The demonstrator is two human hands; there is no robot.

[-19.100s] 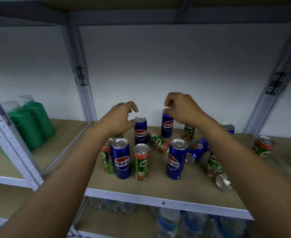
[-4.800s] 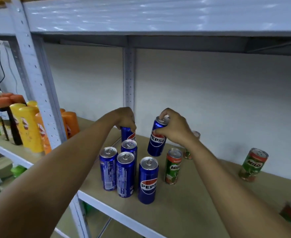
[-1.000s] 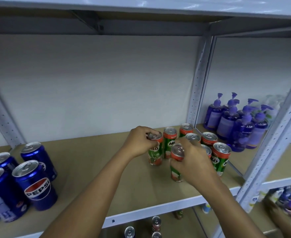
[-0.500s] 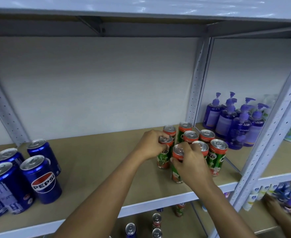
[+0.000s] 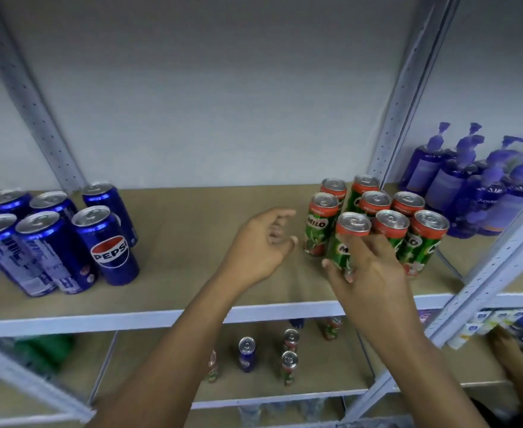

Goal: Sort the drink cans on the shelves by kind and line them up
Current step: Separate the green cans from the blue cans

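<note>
Down low and nearest, on the bottom shelf (image 5: 331,378): a few small cans (image 5: 289,366) standing apart from each other, one blue, the rest green and red. Far right down there, another person's hand (image 5: 510,350) by some little packs (image 5: 482,327).

Up on the middle shelf (image 5: 192,312), near its front edge on the right: right hand (image 5: 368,273) with fingers (image 5: 374,245) curled loosely against the nearest green can (image 5: 345,242). Touching the can, but gripping it or not, cannot tell. Can upright at the front left corner of the green cans (image 5: 387,217), all standing close together in rows.

Just left of that group: left hand (image 5: 260,245), loose and half open, holding nothing, near the leftmost green can but not touching.

Well apart at the left end of the same shelf: blue cans (image 5: 62,239), upright and bunched together, one showing a round red, white and blue label.

Farthest right, past the metal post (image 5: 402,97): purple pump bottles (image 5: 476,183) packed together.
</note>
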